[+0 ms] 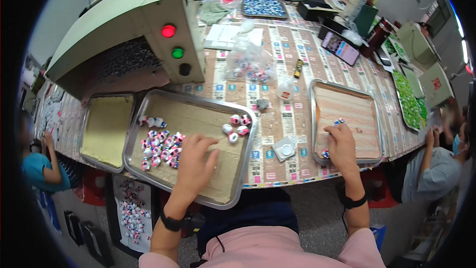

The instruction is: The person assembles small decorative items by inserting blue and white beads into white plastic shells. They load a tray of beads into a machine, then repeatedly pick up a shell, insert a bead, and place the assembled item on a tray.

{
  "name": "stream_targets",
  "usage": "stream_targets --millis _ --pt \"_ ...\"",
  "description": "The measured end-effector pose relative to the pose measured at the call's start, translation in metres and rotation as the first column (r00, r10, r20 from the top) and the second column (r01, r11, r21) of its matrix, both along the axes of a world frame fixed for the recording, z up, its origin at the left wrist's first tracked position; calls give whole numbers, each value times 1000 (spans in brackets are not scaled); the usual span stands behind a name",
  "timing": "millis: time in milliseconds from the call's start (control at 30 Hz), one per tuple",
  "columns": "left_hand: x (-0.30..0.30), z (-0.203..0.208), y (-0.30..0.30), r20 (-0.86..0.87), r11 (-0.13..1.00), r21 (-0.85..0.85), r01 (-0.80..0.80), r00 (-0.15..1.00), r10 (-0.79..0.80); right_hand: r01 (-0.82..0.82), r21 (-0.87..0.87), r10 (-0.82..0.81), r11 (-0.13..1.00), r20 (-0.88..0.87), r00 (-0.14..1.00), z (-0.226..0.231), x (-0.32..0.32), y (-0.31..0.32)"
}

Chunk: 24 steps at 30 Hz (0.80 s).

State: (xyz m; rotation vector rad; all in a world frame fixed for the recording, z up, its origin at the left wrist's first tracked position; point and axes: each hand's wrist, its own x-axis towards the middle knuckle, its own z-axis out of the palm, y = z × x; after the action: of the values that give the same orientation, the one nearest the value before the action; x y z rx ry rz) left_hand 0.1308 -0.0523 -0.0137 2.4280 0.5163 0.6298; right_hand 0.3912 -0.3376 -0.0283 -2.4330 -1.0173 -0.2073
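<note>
My left hand [196, 165] is over the large metal tray [250, 139] lined with tan board, thumb and fingers apart, nothing visible in them. Beside its fingers lies a cluster of small white, pink and blue painted toy pieces [157, 148]. A few similar pieces [242, 130] sit apart near that tray's right side. My right hand [342, 145] is low over the smaller metal tray [379, 134] with a pinkish lining, its fingers curled down. A small blue-and-white piece [338, 121] shows just past its knuckles, another [325, 153] by the thumb side. What its fingertips hold is hidden.
A machine [191, 34] with red and green lights stands at the back left. A yellow-lined tray [104, 134] adjoins the large tray. A plastic bag of pieces [250, 67], a small bottle [286, 89] and a phone [340, 47] lie on the table. People sit at both sides.
</note>
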Motion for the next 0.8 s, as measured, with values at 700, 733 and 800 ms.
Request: stream_targets --millis 700,733,800 --pt "-23 15 -19 171 88 -981 171 985 -15 73 454 421 888 -866 268 40 -77 21" --pt "-29 8 -24 191 92 -977 190 982 3 66 471 433 880 -851 297 39 -77 23" --pt "-38 0 -32 159 98 -982 162 986 -43 -16 410 367 912 -797 480 33 -71 22"
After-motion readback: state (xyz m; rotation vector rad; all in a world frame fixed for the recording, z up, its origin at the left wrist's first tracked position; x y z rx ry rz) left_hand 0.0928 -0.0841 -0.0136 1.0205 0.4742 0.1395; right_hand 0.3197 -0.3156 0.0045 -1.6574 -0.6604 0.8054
